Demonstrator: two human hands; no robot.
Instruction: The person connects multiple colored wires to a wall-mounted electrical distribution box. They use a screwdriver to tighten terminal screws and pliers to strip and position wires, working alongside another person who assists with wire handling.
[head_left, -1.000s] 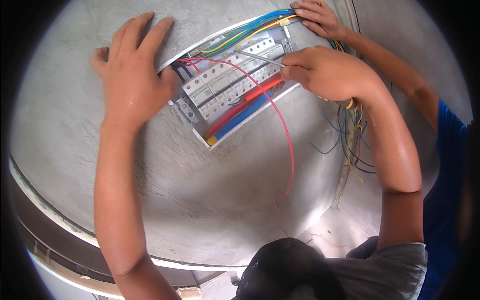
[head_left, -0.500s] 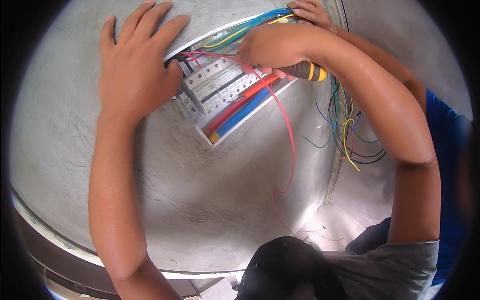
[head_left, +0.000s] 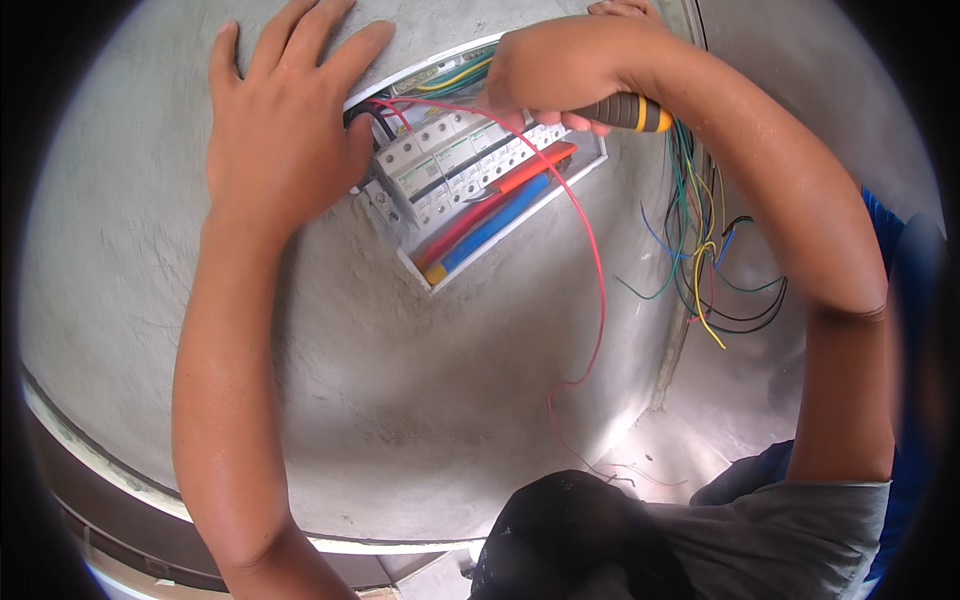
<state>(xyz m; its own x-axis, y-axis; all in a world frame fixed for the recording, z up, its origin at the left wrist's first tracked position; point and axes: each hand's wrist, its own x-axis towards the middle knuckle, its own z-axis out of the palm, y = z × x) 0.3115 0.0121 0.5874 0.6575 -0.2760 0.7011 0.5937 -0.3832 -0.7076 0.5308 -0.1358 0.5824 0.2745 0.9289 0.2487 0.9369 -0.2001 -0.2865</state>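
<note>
Left grip [head_left: 280, 150]: you are spreading it open and empty on the grey wall [head_left: 400, 380], thumb resting beside the box, probably steadying your reach. Breaker row [head_left: 430, 180]: slanting up rightward inside the recessed box. Red wire [head_left: 602, 290]: looping down past it. Right grip [head_left: 560, 65]: you are wrapping it firmly around the screwdriver [head_left: 635, 113] at the box's upper right, presumably for turning control. Its butt is pointing right, long axis lying nearly crosswise; your hand is hiding the tip.
</note>
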